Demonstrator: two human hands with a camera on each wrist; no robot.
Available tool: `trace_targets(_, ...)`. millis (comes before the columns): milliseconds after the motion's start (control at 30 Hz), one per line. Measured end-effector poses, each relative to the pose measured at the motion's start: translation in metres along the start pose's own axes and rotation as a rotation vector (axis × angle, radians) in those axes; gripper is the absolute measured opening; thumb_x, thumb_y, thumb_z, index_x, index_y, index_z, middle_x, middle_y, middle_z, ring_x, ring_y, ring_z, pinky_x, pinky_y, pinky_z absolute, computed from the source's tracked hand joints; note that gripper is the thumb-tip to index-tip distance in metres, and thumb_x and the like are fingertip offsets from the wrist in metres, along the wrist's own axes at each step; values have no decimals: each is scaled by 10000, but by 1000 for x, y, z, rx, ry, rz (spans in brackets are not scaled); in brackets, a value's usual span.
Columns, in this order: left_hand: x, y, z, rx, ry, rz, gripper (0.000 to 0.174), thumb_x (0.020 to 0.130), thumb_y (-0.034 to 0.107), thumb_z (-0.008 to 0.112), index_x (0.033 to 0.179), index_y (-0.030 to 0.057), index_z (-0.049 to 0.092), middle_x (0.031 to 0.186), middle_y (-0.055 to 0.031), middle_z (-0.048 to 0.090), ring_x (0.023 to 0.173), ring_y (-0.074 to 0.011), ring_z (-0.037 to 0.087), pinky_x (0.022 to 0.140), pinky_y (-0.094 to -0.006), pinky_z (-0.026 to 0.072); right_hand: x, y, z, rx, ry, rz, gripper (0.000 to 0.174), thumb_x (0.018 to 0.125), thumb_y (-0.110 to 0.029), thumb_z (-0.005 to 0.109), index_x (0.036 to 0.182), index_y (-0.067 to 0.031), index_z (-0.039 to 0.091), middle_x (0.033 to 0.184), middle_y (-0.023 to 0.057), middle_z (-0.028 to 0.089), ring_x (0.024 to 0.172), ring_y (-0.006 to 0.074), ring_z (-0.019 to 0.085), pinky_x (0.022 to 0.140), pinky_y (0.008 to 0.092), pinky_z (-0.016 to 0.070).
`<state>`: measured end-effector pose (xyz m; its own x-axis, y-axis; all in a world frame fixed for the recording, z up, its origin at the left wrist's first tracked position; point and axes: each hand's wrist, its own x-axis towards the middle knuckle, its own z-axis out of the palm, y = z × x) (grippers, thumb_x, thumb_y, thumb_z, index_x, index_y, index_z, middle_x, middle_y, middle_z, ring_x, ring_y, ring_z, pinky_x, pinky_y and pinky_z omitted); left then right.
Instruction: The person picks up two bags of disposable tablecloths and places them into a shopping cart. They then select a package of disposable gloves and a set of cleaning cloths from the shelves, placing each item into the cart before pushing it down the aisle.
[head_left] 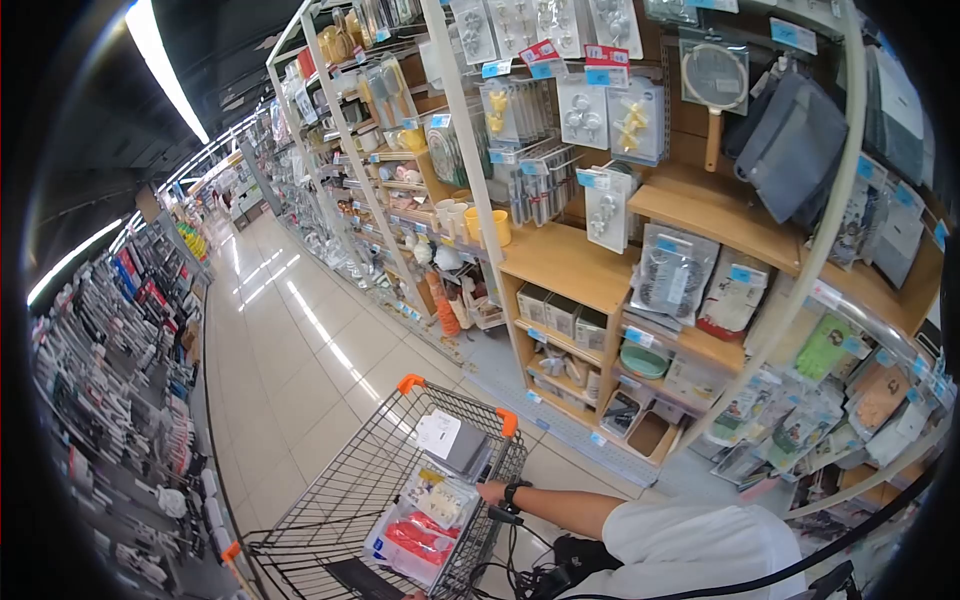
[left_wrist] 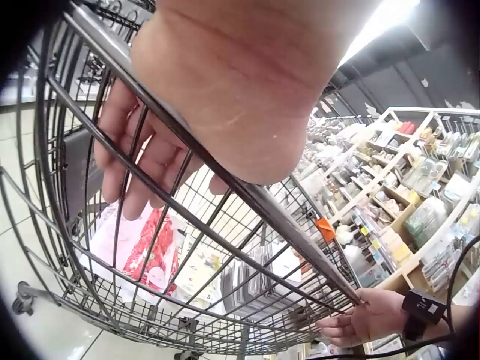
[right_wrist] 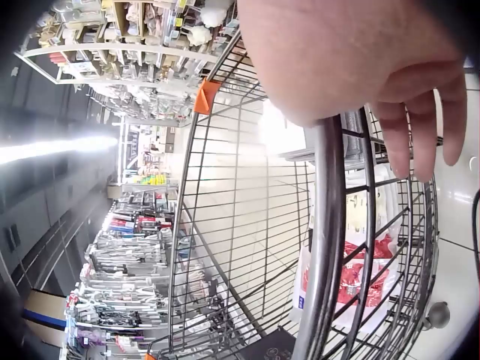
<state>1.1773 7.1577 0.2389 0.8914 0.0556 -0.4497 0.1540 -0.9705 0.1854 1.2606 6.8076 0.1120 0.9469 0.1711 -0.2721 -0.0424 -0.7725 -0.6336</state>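
A wire shopping cart (head_left: 330,490) with orange corner caps stands in front of me. In the left wrist view my left hand (left_wrist: 154,154) rests its palm heel on the rim bar, its relaxed fingers reaching past the bar. My right hand (right_wrist: 424,112) lies with its palm on the bar in the right wrist view, fingers hanging loosely down. Inside the cart is a clear pack with something red (head_left: 420,540). Beside it are a pale pack with yellow (head_left: 438,498) and a grey folded item (head_left: 465,450) under a white tag (head_left: 440,433).
To the right run shelves (head_left: 575,265) of hanging packs, cups and boxes. A long rack (head_left: 120,380) of densely hung goods lines the left side. Between them a tiled aisle (head_left: 290,320) stretches ahead. A black cable (head_left: 850,530) crosses near my right sleeve (head_left: 700,550).
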Motion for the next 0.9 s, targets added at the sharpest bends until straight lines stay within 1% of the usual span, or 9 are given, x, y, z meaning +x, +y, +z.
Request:
trace_targets(100, 28, 12, -22, -29, -15, -10, 500, 878, 402, 378, 958, -7, 653, 999, -258, 609, 946, -445, 570, 800, -512, 437, 42, -2, -11, -99, -124, 5, 213, 811, -130, 515, 934, 44, 506, 789, 209, 632, 726, 359, 633, 627, 436, 499)
trace_targets(233, 100, -23, -12, -4, -57, 105, 447, 877, 352, 386, 915, -10, 646, 933, -266, 617, 874, -446, 581, 755, -510, 447, 99, 2, -3, 323, -52, 227, 215, 823, -131, 464, 927, 51, 510, 786, 229, 622, 723, 386, 630, 658, 447, 501)
trace_targets(300, 140, -41, -5, 64, 40, 245, 332, 854, 285, 460, 818, -1, 624, 799, -259, 615, 765, -434, 589, 686, -495, 460, 109, -9, -24, 86, -23, 35, 307, 854, -225, 414, 860, 50, 552, 730, 219, 624, 684, 362, 633, 662, 432, 504)
trace_targets(367, 174, -63, 1, 90, 119, 375, 222, 811, 224, 539, 754, 16, 591, 710, -245, 597, 682, -416, 584, 643, -485, 465, 116, -29, -46, 632, -2, 442, 474, 870, -334, 326, 742, 37, 592, 668, 203, 622, 647, 328, 633, 674, 412, 504)
trace_targets(433, 176, -45, -29, 195, 90, 479, 170, 786, 183, 575, 747, 19, 597, 713, -239, 604, 687, -406, 593, 633, -480, 473, 136, -28, -45, 585, -18, 379, 567, 866, -389, 272, 644, 20, 594, 638, 193, 620, 640, 304, 633, 683, 399, 501)
trace_targets(500, 187, -21, -56, -43, -1, 277, 182, 782, 192, 571, 761, 13, 601, 735, -245, 609, 723, -416, 597, 657, -484, 474, 156, -32, -55, 563, -3, 319, 595, 863, -409, 254, 631, 27, 587, 657, 191, 624, 635, 302, 632, 689, 400, 502)
trace_targets(633, 222, -8, -84, 4, -80, 97, 198, 775, 184, 540, 830, 17, 631, 821, -245, 623, 816, -422, 602, 710, -485, 473, 232, -12, -28, 356, -33, 250, 283, 814, -225, 532, 886, 48, 517, 659, 203, 622, 648, 335, 640, 614, 408, 515)
trace_targets(733, 262, -15, -94, 193, 9, 83, 223, 799, 186, 489, 856, 36, 644, 865, -233, 626, 849, -408, 604, 707, -480, 476, 273, -10, -33, 253, -87, 196, 283, 751, -104, 611, 948, 32, 460, 648, 195, 619, 634, 347, 641, 544, 416, 509)
trace_targets(900, 300, 24, -166, 56, -3, -81, 364, 819, 290, 462, 896, -6, 659, 954, -240, 623, 895, -412, 600, 771, -485, 454, 331, -41, -71, 212, -122, 259, 321, 708, -77, 643, 965, -1, 465, 670, 177, 629, 598, 310, 641, 503, 403, 500)
